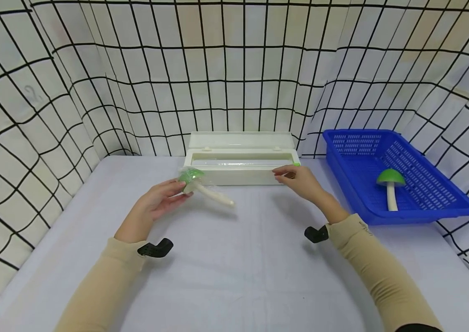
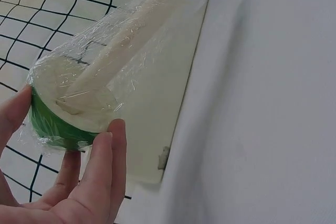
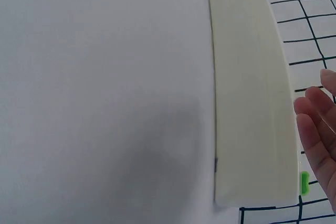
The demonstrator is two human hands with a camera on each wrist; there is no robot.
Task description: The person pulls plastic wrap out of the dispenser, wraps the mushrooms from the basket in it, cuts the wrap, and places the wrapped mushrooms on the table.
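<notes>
open table [image 1: 226,272] in front of the white box [image 1: 240,171], blue basket [image 1: 400,177] blocking its right side, checkered curtain [image 1: 234,83] close behind it

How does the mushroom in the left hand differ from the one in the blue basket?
The held mushroom is covered in clear film; the basket mushroom looks bare. The held one lies tilted, gripped at its cap by the left hand above the table; the other rests in the basket, cap toward the back. Both have green caps and white stems.
</notes>
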